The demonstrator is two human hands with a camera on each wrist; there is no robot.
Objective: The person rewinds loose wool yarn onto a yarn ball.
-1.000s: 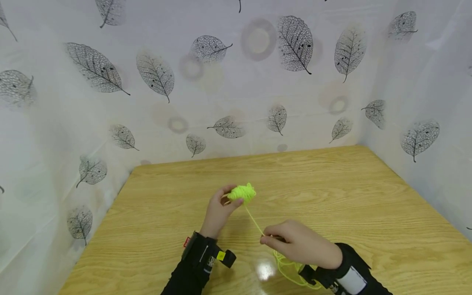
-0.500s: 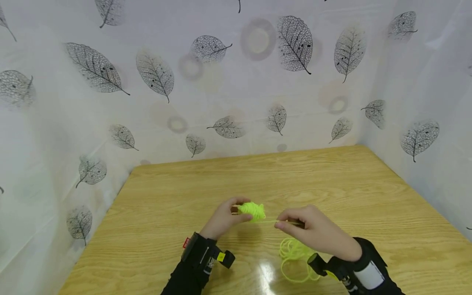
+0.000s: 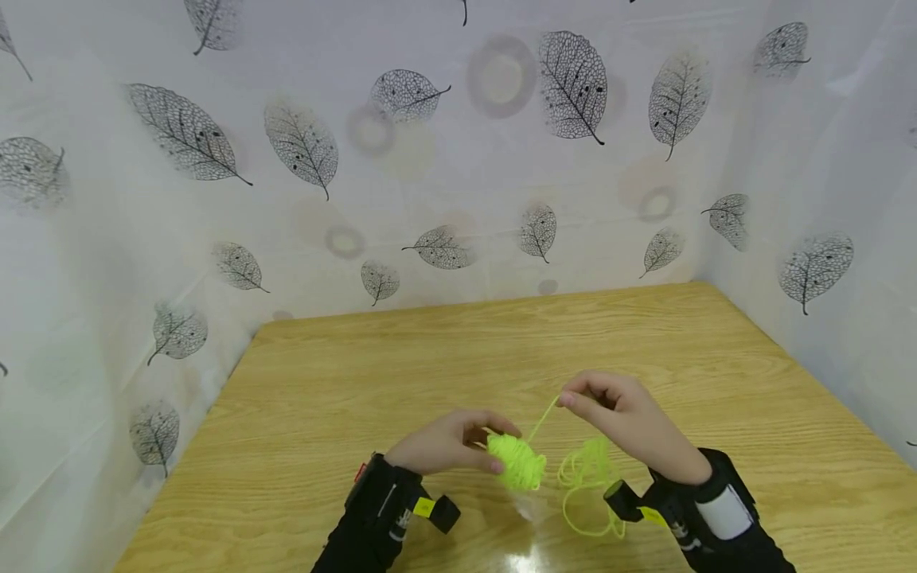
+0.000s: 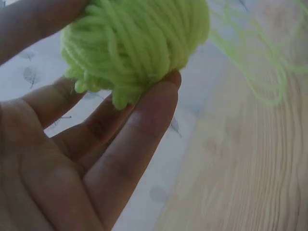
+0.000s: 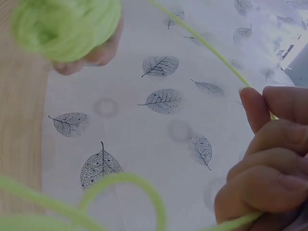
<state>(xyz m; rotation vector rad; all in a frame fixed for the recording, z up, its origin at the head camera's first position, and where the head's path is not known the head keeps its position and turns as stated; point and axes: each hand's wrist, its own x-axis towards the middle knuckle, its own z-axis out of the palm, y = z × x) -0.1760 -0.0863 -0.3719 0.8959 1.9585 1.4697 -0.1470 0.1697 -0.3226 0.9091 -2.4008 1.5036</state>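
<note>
A neon yellow-green ball of yarn (image 3: 517, 461) is held by my left hand (image 3: 450, 442), thumb on the near side and fingers on the far side. The left wrist view shows its wound strands (image 4: 139, 43) between thumb and fingers. Up and to the right, my right hand (image 3: 623, 414) pinches a yarn strand (image 3: 544, 417) that runs taut from the ball. In the right wrist view, thumb and index fingertip meet on that strand (image 5: 207, 44), and the other fingers curl over the yarn's tail. Loose yarn loops (image 3: 589, 477) lie below the right hand.
The wooden table (image 3: 344, 382) spreads out around both hands. A white curtain with leaf prints (image 3: 458, 175) stands along its back and sides. Both wrists wear black straps with small cameras, the left camera (image 3: 446, 514) close to the ball.
My left hand has brought the yarn ball nearer and to the right, turning it. My right hand has swung the strand from below the ball to above and right of it.
</note>
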